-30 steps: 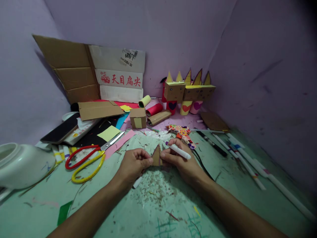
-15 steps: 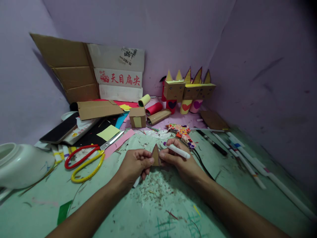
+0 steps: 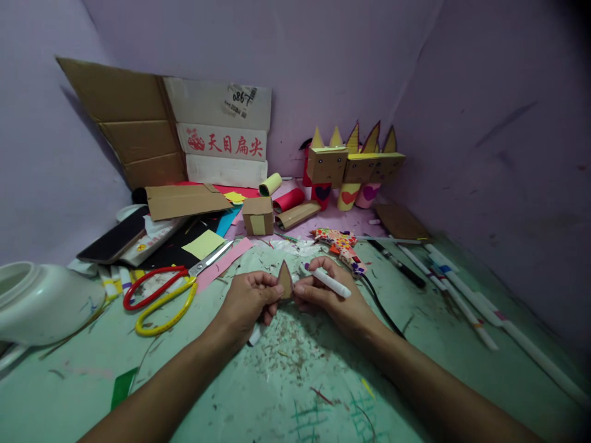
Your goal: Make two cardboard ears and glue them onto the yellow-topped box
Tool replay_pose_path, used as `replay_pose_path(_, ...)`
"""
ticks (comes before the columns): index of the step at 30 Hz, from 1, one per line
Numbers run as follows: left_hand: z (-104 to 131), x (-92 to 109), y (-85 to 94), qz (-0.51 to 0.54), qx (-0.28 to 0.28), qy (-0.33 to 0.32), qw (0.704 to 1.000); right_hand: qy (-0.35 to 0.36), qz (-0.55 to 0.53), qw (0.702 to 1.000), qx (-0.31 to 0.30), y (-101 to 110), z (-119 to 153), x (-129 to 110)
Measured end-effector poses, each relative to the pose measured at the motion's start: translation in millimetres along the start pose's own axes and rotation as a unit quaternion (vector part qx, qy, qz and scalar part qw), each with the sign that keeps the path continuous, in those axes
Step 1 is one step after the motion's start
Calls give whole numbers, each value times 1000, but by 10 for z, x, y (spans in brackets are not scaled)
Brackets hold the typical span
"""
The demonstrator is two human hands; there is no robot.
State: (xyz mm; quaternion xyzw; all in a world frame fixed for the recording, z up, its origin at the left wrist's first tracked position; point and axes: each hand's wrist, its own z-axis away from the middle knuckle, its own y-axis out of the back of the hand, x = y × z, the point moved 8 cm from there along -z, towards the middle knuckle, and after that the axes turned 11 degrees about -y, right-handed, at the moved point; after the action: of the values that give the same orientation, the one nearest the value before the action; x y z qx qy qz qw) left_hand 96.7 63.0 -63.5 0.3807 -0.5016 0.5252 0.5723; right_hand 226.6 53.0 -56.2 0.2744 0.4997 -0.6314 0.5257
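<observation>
Between my hands stands a small pointed brown cardboard piece point(image 3: 285, 282), its tip up and its edge dark. The fingers of my left hand point(image 3: 252, 299) pinch its left side; a white object, perhaps a marker cap, shows below that palm. My right hand point(image 3: 335, 301) holds a white marker point(image 3: 330, 283) with a purple end, while its thumb and fingertips are at the cardboard's right edge. Behind my hands are a small cardboard box point(image 3: 258, 216) and a flower-patterned glue gun point(image 3: 340, 246).
Red and yellow scissors point(image 3: 166, 296) lie left beside a pink strip point(image 3: 226, 261). A white pot point(image 3: 50, 304) stands far left. Markers point(image 3: 462, 307) lie at the right. Cardboard figures point(image 3: 353, 166) with yellow spikes stand at the back, near paper rolls point(image 3: 289, 200).
The cardboard piece and my left hand have shifted slightly left and up. My right fingertips have moved slightly left, and the marker is still in that hand.
</observation>
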Motion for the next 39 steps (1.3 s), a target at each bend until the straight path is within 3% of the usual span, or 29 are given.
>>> replay_pose_path(8,-14,-26,-22,4,-10,-11,1000,20,2,1000,-4,-11,-17,-4)
replay_pose_path(17,23,-7,-92,36,-51,18,998,-16,-24,999,25,59,-24,45)
replay_pose_path(23,31,-15,-86,30,-48,25,998,-20,0,1000,20,52,-14,25)
replay_pose_path(39,9,10,-79,-4,-58,-16,998,-1,4,1000,12,48,-17,40)
